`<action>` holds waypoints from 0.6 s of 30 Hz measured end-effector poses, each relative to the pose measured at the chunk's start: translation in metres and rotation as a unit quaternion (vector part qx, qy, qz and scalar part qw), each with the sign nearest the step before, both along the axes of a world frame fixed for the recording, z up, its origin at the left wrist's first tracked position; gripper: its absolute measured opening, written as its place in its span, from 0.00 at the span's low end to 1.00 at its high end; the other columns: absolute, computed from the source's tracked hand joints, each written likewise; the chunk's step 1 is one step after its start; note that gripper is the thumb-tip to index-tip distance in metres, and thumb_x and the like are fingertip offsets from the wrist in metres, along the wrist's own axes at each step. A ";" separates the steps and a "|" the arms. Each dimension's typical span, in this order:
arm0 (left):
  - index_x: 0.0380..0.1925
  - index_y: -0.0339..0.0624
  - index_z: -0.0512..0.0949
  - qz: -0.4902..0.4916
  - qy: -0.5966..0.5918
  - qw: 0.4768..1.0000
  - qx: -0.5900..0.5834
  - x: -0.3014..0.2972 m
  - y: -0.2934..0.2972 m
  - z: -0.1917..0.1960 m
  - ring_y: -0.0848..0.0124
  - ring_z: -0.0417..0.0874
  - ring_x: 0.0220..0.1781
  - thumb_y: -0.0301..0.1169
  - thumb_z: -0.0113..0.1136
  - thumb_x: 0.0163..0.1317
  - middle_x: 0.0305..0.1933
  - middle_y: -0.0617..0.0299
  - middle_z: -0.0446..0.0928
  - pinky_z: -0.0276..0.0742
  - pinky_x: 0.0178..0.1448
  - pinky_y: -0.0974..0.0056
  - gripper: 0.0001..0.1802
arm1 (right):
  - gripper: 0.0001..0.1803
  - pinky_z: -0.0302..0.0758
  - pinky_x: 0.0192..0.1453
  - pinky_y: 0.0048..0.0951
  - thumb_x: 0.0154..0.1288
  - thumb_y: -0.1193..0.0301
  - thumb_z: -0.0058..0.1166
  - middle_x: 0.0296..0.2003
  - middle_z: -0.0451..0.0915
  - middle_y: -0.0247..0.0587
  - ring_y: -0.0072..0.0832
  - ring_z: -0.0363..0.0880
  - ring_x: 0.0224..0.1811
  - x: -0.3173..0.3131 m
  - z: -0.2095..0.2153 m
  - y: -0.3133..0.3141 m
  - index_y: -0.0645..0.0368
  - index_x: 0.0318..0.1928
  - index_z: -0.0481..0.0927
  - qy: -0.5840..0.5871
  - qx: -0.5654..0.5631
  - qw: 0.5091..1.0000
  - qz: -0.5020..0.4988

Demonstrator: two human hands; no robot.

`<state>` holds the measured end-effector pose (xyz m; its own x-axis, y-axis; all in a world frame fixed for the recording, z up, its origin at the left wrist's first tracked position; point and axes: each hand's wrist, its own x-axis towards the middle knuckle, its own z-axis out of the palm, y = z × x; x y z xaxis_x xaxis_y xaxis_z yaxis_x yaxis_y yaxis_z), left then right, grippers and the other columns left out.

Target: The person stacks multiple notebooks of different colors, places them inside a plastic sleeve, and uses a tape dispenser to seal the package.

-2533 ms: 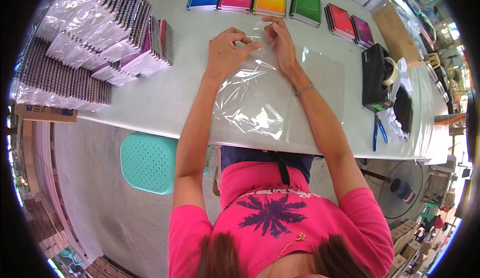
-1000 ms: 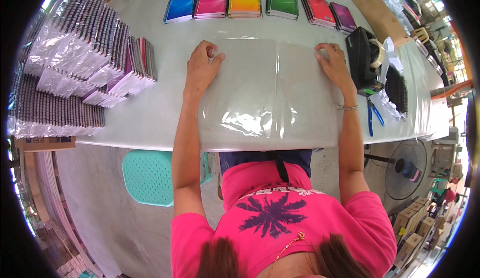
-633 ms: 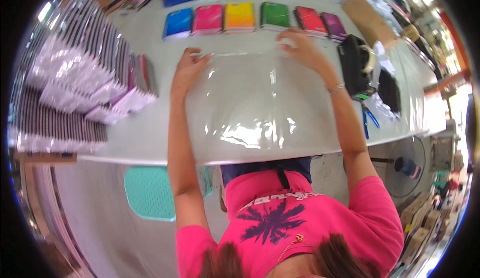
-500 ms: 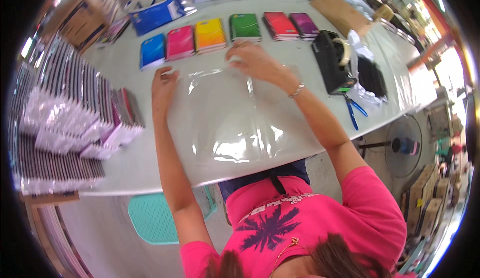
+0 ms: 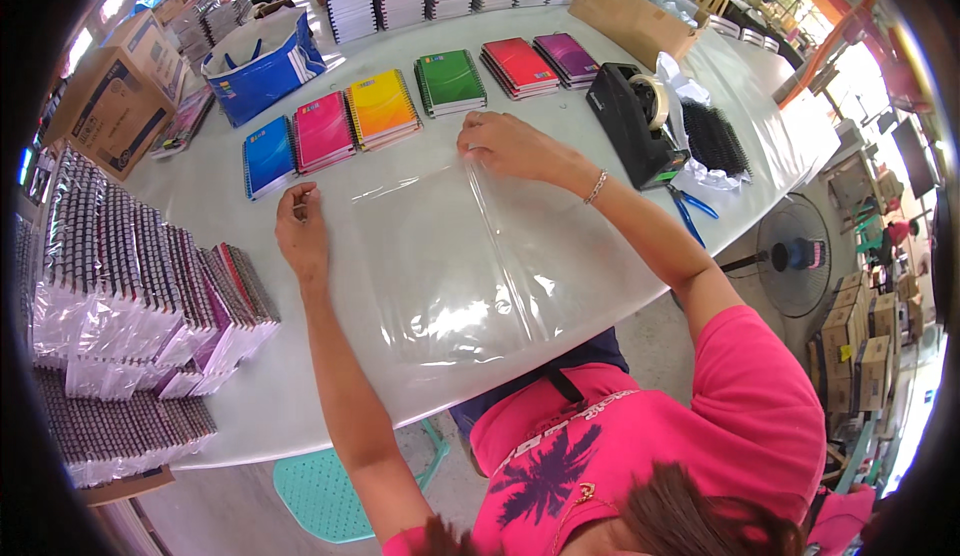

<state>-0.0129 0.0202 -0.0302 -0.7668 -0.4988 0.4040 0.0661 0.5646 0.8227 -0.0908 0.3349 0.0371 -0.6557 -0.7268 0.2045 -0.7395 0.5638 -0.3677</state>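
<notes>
Blue (image 5: pixel 268 154), pink (image 5: pixel 322 131), yellow-orange (image 5: pixel 381 108), green (image 5: pixel 449 81), red (image 5: pixel 519 64), purple (image 5: pixel 568 56) spiral notebooks; clear plastic sheet (image 5: pixel 470 256); black tape dispenser (image 5: pixel 632 121); white worktop (image 5: pixel 300 396).

Cardboard box (image 5: pixel 95 106) (left side cut off)

The right hand (image 5: pixel 505 143) has slid inward — now pinching the clear plastic sheet (image 5: pixel 450 256).

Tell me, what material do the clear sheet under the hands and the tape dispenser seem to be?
Clear sheet: apparently thin glossy plastic film; it is transparent, creased, with bright glare. Tape dispenser: probably hard matte black plastic, judging by its moulded shape.
</notes>
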 end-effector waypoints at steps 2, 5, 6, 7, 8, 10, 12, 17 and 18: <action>0.40 0.43 0.82 -0.005 -0.007 1.000 -0.009 0.002 0.003 0.003 0.74 0.74 0.31 0.31 0.59 0.62 0.33 0.65 0.79 0.73 0.40 0.67 0.09 | 0.06 0.72 0.50 0.43 0.60 0.75 0.52 0.38 0.76 0.46 0.46 0.76 0.43 -0.007 0.002 0.010 0.60 0.37 0.79 0.013 -0.030 0.999 0.005; 0.40 0.43 0.82 -0.006 -0.011 1.000 -0.009 0.003 -0.002 0.004 0.75 0.74 0.30 0.31 0.60 0.61 0.32 0.65 0.79 0.73 0.40 0.67 0.08 | 0.07 0.73 0.50 0.43 0.60 0.74 0.52 0.39 0.77 0.47 0.46 0.77 0.45 -0.032 0.007 0.026 0.60 0.38 0.80 0.050 -0.015 0.999 -0.005; 0.40 0.43 0.82 -0.007 -0.013 1.000 -0.007 0.005 -0.003 0.003 0.75 0.74 0.30 0.31 0.60 0.61 0.31 0.65 0.79 0.73 0.40 0.67 0.08 | 0.08 0.74 0.50 0.43 0.59 0.73 0.52 0.39 0.78 0.48 0.47 0.78 0.45 -0.043 0.008 0.034 0.60 0.38 0.81 0.046 -0.019 0.998 -0.031; 0.40 0.43 0.82 -0.004 -0.012 1.000 -0.010 0.006 -0.005 0.003 0.75 0.74 0.30 0.31 0.60 0.61 0.31 0.65 0.79 0.73 0.40 0.67 0.08 | 0.09 0.74 0.49 0.43 0.59 0.72 0.52 0.39 0.79 0.50 0.47 0.78 0.44 -0.058 0.012 0.041 0.59 0.38 0.81 0.042 -0.024 0.997 -0.056; 0.40 0.43 0.82 -0.007 -0.010 1.000 -0.010 0.005 -0.002 0.004 0.75 0.74 0.30 0.31 0.60 0.61 0.31 0.66 0.79 0.73 0.39 0.67 0.08 | 0.09 0.74 0.49 0.44 0.58 0.72 0.52 0.39 0.80 0.51 0.48 0.79 0.44 -0.081 0.012 0.059 0.59 0.38 0.82 0.073 -0.008 0.993 -0.092; 0.40 0.43 0.82 -0.011 -0.013 1.000 -0.009 0.003 0.005 0.006 0.75 0.74 0.30 0.31 0.60 0.61 0.31 0.66 0.79 0.72 0.39 0.68 0.08 | 0.10 0.75 0.49 0.45 0.58 0.71 0.52 0.37 0.81 0.53 0.50 0.79 0.42 -0.126 0.010 0.095 0.59 0.38 0.83 0.129 0.012 0.974 -0.184; 0.40 0.43 0.82 -0.004 -0.026 1.000 -0.013 0.005 0.004 0.009 0.75 0.74 0.30 0.31 0.60 0.61 0.31 0.66 0.79 0.72 0.39 0.68 0.09 | 0.12 0.75 0.50 0.45 0.58 0.69 0.52 0.36 0.82 0.55 0.51 0.80 0.42 -0.159 0.012 0.119 0.61 0.39 0.83 0.160 0.050 0.952 -0.257; 0.40 0.43 0.82 -0.017 -0.016 1.000 0.000 -0.001 0.009 0.006 0.75 0.74 0.30 0.31 0.60 0.61 0.31 0.65 0.79 0.72 0.39 0.68 0.09 | 0.17 0.78 0.48 0.39 0.56 0.61 0.62 0.35 0.84 0.55 0.46 0.84 0.41 -0.216 0.006 0.185 0.64 0.35 0.85 0.130 0.181 0.884 -0.412; 0.40 0.42 0.82 -0.020 -0.009 1.000 0.001 -0.001 0.007 0.006 0.74 0.74 0.30 0.31 0.60 0.61 0.32 0.64 0.79 0.72 0.39 0.68 0.09 | 0.19 0.78 0.47 0.38 0.56 0.57 0.63 0.35 0.84 0.55 0.44 0.84 0.41 -0.222 0.007 0.187 0.65 0.34 0.85 0.082 0.215 0.875 -0.426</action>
<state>-0.0140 0.0276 -0.0244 -0.7932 -0.4691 0.3882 0.0726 0.5601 0.8252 -0.3132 0.5214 0.0436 -0.9843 -0.0208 0.1753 -0.0059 0.9963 0.0852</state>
